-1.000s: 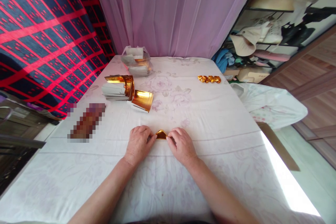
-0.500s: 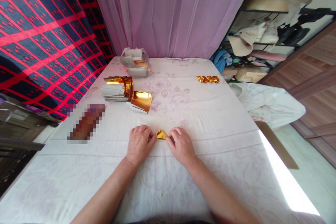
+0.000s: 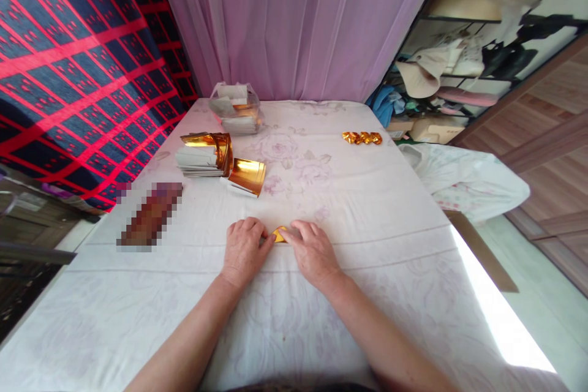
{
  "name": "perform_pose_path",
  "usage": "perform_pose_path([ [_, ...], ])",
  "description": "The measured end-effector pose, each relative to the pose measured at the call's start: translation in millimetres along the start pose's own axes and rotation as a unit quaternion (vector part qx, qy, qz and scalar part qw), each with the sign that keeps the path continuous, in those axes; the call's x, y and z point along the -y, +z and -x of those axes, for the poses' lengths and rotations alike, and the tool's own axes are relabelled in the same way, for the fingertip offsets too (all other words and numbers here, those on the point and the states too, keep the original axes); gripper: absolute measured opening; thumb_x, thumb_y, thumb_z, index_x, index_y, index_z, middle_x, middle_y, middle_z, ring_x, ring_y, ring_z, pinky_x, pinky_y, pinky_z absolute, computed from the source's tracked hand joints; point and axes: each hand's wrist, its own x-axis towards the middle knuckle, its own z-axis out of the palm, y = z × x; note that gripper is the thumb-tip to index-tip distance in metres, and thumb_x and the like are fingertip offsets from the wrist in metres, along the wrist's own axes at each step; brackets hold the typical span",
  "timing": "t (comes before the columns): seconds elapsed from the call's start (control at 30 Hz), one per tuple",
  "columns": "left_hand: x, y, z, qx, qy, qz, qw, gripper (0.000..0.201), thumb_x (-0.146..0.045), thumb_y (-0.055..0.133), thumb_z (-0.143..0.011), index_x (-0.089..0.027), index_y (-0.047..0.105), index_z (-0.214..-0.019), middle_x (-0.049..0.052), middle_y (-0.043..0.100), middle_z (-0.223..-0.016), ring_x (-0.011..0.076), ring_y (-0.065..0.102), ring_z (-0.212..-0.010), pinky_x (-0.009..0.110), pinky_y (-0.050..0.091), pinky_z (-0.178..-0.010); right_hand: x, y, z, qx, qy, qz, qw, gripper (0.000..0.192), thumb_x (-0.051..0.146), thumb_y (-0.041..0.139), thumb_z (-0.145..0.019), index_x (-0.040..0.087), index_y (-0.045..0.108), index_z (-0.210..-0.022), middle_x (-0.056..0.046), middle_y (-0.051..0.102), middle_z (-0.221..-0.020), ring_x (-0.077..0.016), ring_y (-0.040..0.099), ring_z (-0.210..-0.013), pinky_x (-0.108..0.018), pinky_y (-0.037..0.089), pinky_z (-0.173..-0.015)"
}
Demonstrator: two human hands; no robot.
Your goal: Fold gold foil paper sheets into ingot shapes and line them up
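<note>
A small folded piece of gold foil paper [image 3: 279,236] lies on the tablecloth between my hands. My left hand [image 3: 244,250] pinches its left end with thumb and curled fingers. On the other side, my right hand [image 3: 316,252] has its thumb pressed across the top of the foil, its fingers bent and partly hiding the right end. Beyond the hands sit a gold foil sheet [image 3: 249,176] and a curved stack of gold foil sheets with pale backs [image 3: 199,161]. A short row of folded gold foil pieces [image 3: 362,138] rests at the far right.
A clear plastic bag of foil sheets [image 3: 235,111] stands at the back left. A blurred reddish-brown object [image 3: 151,214] lies on the left of the floral tablecloth [image 3: 294,324]. Past the right edge are a white bag [image 3: 478,180] and a crowded shelf [image 3: 459,76].
My right thumb has moved left onto the top of the foil piece, which now shows less and looks flatter. My left hand keeps its place.
</note>
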Motion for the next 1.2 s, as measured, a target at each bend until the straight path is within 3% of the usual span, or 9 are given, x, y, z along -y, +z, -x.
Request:
perform_pose_path([
  [0.23,1,0.9,1,0.000,0.010,0.008,1.000,0.013,-0.034,0.062,-0.089,-0.022,0.066,-0.084,0.004,0.064,-0.091,0.0226,0.058,-0.089,0.039,0.039,-0.082,4,-4,-2,0.050,0.038,0.026,0.998,0.043,0.019,0.044,-0.096,0.033,0.056,-0.134,-0.008,0.053,-0.139,-0.0252,0.049,-0.119,-0.038,0.039,-0.092],
  [0.37,2,1.8,2,-0.008,0.050,0.034,0.998,0.015,-0.031,0.058,-0.092,-0.030,0.073,-0.097,0.003,0.065,-0.095,0.0209,0.058,-0.092,0.039,0.039,-0.085,4,-5,-4,0.045,0.036,0.012,0.998,0.042,0.017,0.046,-0.094,0.029,0.060,-0.132,-0.010,0.054,-0.138,-0.0270,0.051,-0.118,-0.040,0.040,-0.092],
  [0.67,4,3.1,2,-0.015,0.048,0.050,0.997,0.016,-0.030,0.060,-0.091,-0.032,0.075,-0.098,0.003,0.066,-0.093,0.0207,0.059,-0.091,0.039,0.040,-0.086,1,-4,-3,0.003,0.025,-0.026,0.999,0.042,0.012,0.051,-0.088,0.026,0.063,-0.126,-0.012,0.058,-0.132,-0.0280,0.053,-0.114,-0.043,0.043,-0.092],
  [0.93,4,2.8,1,-0.009,0.046,0.050,0.998,0.016,-0.031,0.061,-0.091,-0.032,0.075,-0.097,0.003,0.067,-0.092,0.0212,0.059,-0.091,0.039,0.039,-0.084,-7,-4,-6,-0.106,0.027,-0.159,0.981,0.027,0.009,0.046,-0.087,0.019,0.065,-0.104,-0.008,0.066,-0.104,-0.0195,0.061,-0.097,-0.032,0.047,-0.088],
  [1.07,3,2.6,0,-0.006,0.043,0.046,0.998,0.015,-0.031,0.062,-0.090,-0.032,0.076,-0.096,0.003,0.067,-0.092,0.0218,0.059,-0.091,0.040,0.039,-0.083,3,-4,-14,-0.079,0.070,-0.209,0.972,0.017,0.013,0.047,-0.088,0.020,0.060,-0.096,-0.004,0.069,-0.092,-0.0152,0.064,-0.081,-0.024,0.047,-0.072],
  [1.2,5,2.5,0,-0.002,0.048,0.050,0.998,0.016,-0.030,0.061,-0.090,-0.031,0.075,-0.097,0.004,0.067,-0.092,0.0217,0.059,-0.091,0.039,0.040,-0.084,13,3,-22,-0.041,0.102,-0.215,0.970,0.014,0.014,0.048,-0.089,0.022,0.060,-0.090,-0.001,0.070,-0.083,-0.0147,0.065,-0.076,-0.023,0.044,-0.069],
])
